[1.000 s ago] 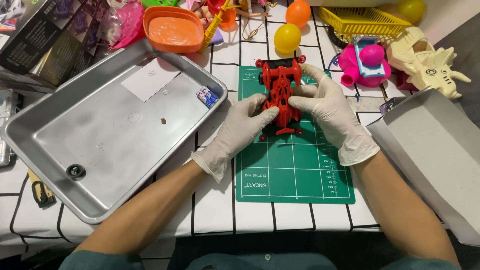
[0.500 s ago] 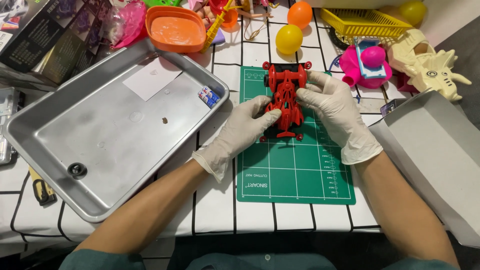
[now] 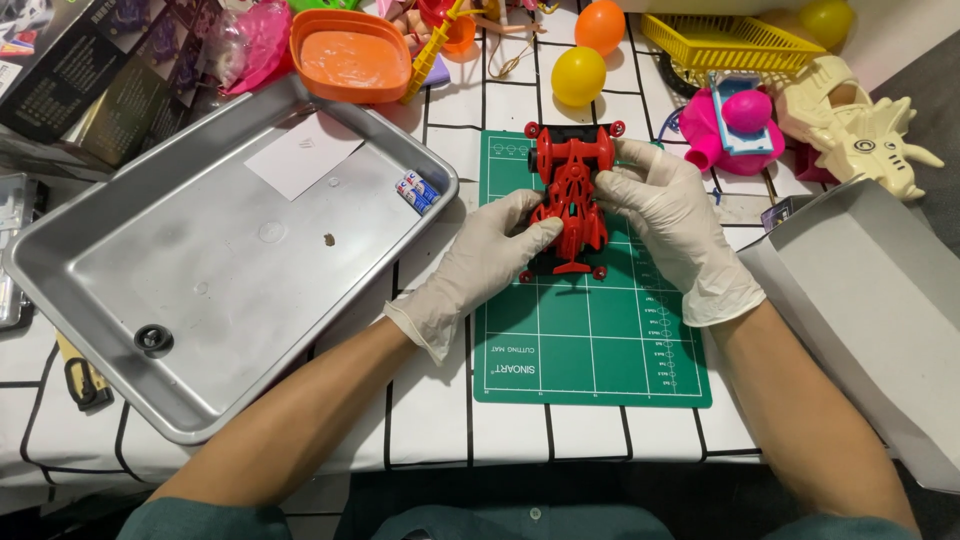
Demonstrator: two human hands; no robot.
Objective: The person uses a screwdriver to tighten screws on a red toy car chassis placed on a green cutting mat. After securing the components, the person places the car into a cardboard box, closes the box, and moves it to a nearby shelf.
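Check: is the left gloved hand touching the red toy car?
Touching. The head view shows the left hand with fingertips pressed against the red toy car side.

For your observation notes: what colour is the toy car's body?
Red, seen in the head view: the toy car sits on the mat.

Dark printed boxes [image 3: 70,85] far left of the fingers; white paper slip [image 3: 303,167] and small blue-white-red packet [image 3: 417,192] nearer, left.

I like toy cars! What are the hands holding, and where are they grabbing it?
Both gloved hands hold a red toy car on the green mat. The left hand grips its left side, the right hand its right side, around the middle.
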